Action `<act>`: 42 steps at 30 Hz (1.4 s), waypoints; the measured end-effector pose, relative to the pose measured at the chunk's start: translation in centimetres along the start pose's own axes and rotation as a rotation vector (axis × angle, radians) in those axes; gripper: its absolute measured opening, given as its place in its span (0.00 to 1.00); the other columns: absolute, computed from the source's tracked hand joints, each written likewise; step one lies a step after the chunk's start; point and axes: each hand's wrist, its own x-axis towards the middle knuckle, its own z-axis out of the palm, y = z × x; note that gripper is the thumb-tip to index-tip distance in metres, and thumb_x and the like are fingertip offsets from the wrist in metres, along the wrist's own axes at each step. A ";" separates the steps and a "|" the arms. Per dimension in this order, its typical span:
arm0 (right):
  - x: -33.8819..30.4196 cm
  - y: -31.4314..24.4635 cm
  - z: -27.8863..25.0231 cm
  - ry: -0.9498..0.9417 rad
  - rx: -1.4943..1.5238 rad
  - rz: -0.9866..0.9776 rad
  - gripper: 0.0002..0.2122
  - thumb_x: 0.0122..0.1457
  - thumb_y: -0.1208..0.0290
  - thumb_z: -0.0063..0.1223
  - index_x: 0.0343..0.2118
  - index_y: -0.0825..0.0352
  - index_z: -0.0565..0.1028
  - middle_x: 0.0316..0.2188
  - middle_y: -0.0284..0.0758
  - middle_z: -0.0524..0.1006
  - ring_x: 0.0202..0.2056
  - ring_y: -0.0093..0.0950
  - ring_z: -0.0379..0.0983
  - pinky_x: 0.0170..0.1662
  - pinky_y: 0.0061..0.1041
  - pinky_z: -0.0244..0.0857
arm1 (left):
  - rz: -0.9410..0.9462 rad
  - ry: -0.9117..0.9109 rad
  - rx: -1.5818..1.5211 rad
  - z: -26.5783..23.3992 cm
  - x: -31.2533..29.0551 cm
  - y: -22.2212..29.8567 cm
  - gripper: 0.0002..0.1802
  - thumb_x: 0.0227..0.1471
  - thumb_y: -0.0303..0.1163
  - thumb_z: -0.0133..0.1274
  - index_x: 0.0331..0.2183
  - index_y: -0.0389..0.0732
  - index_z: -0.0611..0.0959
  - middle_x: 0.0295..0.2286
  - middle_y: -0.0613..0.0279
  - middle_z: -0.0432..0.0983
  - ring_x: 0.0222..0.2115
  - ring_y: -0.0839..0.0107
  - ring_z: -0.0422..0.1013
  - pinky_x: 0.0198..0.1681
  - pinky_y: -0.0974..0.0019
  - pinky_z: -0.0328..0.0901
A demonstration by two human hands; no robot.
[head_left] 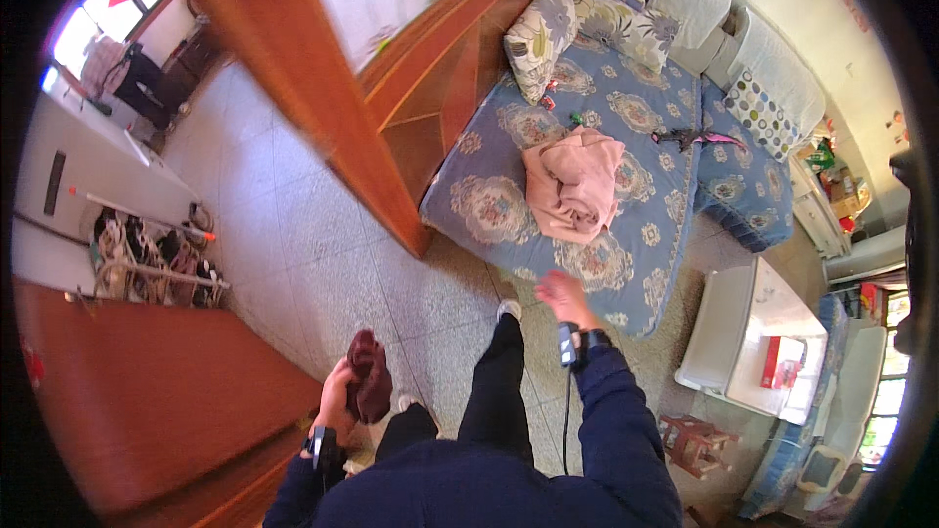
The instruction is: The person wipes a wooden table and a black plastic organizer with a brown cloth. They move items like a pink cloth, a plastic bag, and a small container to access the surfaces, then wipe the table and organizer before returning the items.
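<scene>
Low on the left, my left hand is closed around a dark maroon bundle of soft cloth, whose exact kind I cannot make out. My right hand reaches forward near the front edge of the bed, somewhat blurred, with fingers loosely apart and nothing visible in it. Beyond it, a pink folded garment lies in a heap on the blue floral bed cover. Between the garment and the right hand there is a gap. Both wrists wear dark devices.
A wooden post stands ahead on the left. Further left are a shoe rack and a reddish-brown surface. On the right stand a white table and a small wooden stool. Another person is at the far left.
</scene>
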 end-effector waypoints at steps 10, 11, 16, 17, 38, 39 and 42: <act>32.6 -1.9 -21.2 0.804 -0.574 -0.390 0.29 0.46 0.68 0.64 0.50 0.80 0.66 0.34 0.45 0.78 0.37 0.41 0.76 0.43 0.30 0.71 | -0.155 0.016 0.279 16.6 14.9 -0.3 0.11 0.51 0.31 0.45 0.32 0.36 0.80 0.40 0.58 0.77 0.42 0.67 0.71 0.47 0.68 0.65; 32.8 -3.4 -20.3 0.571 -0.470 -0.378 0.28 0.46 0.69 0.64 0.48 0.79 0.68 0.34 0.44 0.78 0.37 0.40 0.76 0.42 0.31 0.71 | -0.149 -0.050 0.324 18.1 16.2 -0.6 0.12 0.55 0.34 0.46 0.30 0.37 0.80 0.39 0.58 0.77 0.42 0.68 0.71 0.47 0.68 0.65; 24.3 -12.7 -10.9 0.182 0.117 -0.304 0.20 0.45 0.82 0.61 0.45 0.73 0.74 0.33 0.32 0.78 0.32 0.23 0.75 0.32 0.22 0.70 | -0.161 -0.105 0.800 26.8 21.2 -0.4 0.32 0.55 0.29 0.57 0.59 0.40 0.65 0.43 0.56 0.76 0.45 0.72 0.70 0.48 0.69 0.65; 21.1 -14.7 -9.7 0.171 -0.094 -0.346 0.20 0.45 0.80 0.60 0.45 0.72 0.74 0.32 0.32 0.78 0.31 0.23 0.75 0.31 0.22 0.69 | -0.168 -0.138 0.916 28.3 22.5 -0.4 0.40 0.53 0.28 0.58 0.62 0.42 0.56 0.43 0.55 0.76 0.45 0.71 0.70 0.48 0.67 0.65; -51.5 -6.2 -2.7 0.617 0.606 -0.991 0.30 0.40 0.87 0.56 0.52 0.72 0.71 0.43 0.34 0.78 0.43 0.24 0.75 0.48 0.25 0.67 | -0.116 -1.840 1.602 40.3 9.6 -17.2 0.29 0.51 0.32 0.60 0.54 0.35 0.72 0.36 0.58 0.79 0.37 0.75 0.73 0.42 0.68 0.68; -55.4 -2.8 -2.5 0.748 0.635 -0.954 0.29 0.41 0.86 0.56 0.53 0.72 0.71 0.44 0.35 0.78 0.45 0.25 0.75 0.49 0.25 0.67 | -0.080 -1.904 1.642 39.6 6.2 -19.6 0.26 0.53 0.31 0.58 0.53 0.35 0.74 0.36 0.60 0.79 0.36 0.76 0.72 0.41 0.69 0.68; -66.1 5.7 -1.0 0.993 0.651 -1.130 0.27 0.42 0.86 0.56 0.51 0.73 0.71 0.44 0.38 0.78 0.44 0.26 0.75 0.48 0.26 0.68 | -0.210 -2.002 1.558 38.0 -4.6 -25.4 0.17 0.60 0.30 0.50 0.49 0.35 0.77 0.35 0.64 0.78 0.35 0.78 0.70 0.41 0.70 0.66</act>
